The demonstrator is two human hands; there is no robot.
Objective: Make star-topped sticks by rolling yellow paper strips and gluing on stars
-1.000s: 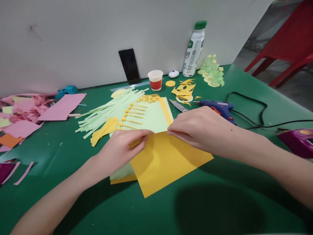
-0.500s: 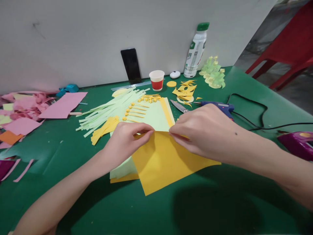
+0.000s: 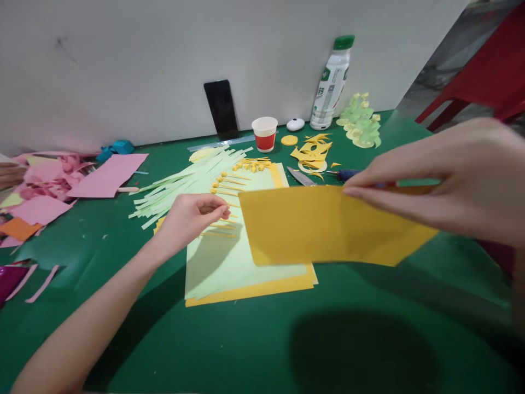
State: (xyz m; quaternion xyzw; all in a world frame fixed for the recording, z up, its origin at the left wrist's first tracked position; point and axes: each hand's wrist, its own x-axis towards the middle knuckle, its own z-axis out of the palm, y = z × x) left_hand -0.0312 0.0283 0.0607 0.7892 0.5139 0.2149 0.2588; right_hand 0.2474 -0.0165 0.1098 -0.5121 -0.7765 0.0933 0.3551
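Note:
A yellow paper sheet (image 3: 295,230) hangs in the air over the right part of the paper stack, its upper edge pinched between the thumb and fingers of my right hand (image 3: 443,180). My left hand (image 3: 194,219) is closed in a pinch just left of that sheet, apart from it. Whether anything small sits between the left fingertips is hidden. Under the left hand lies a stack of pale green paper (image 3: 241,273) and yellow paper. Several small yellow paper stems with knobbed tips (image 3: 229,183) lie in a row on the stack, some beneath my left fingers.
Pale green fringed strips (image 3: 192,178) lie left of the stack. Behind are a paper cup (image 3: 264,137), a phone (image 3: 221,109) and a bottle (image 3: 331,85). Scissors (image 3: 301,177), a blue glue gun (image 3: 348,174) and yellow scraps (image 3: 314,150) lie right. Pink paper (image 3: 109,175) and another person's hand (image 3: 10,175) are left.
My left hand has let go of the yellow sheet and moved slightly left. My right hand has carried the sheet up and to the right, uncovering more of the stack.

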